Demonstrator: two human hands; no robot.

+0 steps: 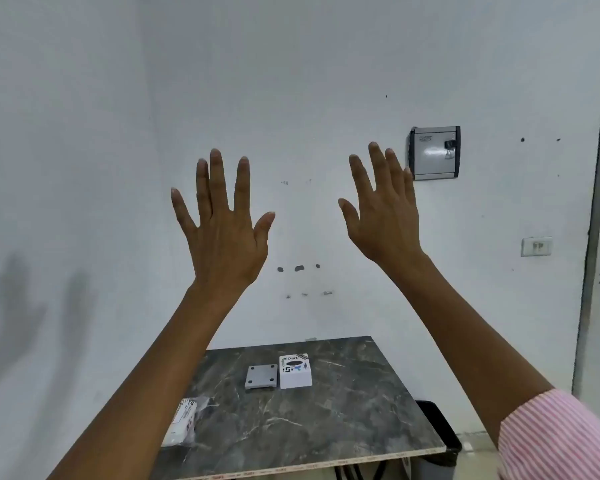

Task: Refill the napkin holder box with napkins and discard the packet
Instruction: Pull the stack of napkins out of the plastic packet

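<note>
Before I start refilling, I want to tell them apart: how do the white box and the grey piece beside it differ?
The white box is taller and printed, with a dark oval on top; the grey piece is flat and plain, with four dark dots. Both are squarish, side by side on the marble table.

a dark marbled table [343, 424] carried a white napkin box [295, 373] touching a grey square lid [261, 376] near its far edge, and a clear-wrapped napkin packet [182, 422] at its left edge.
</note>
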